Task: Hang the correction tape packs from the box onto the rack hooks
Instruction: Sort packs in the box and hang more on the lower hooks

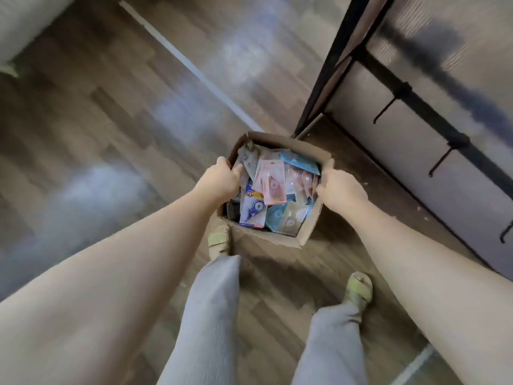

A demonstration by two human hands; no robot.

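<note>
Your left hand (pixel 219 177) and right hand (pixel 337 190) clamp opposite rims of the box (pixel 280 238), packs (pixel 273 187) heaped between them, hooks (pixel 384 113) up right of the box, nearer your right hand.

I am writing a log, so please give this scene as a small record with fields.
left hand: grips left wall of box
right hand: grips right wall of box
box: open cardboard, held over wooden floor
packs: loose pile inside box
rack hooks: black, at right, bare where visible
</note>
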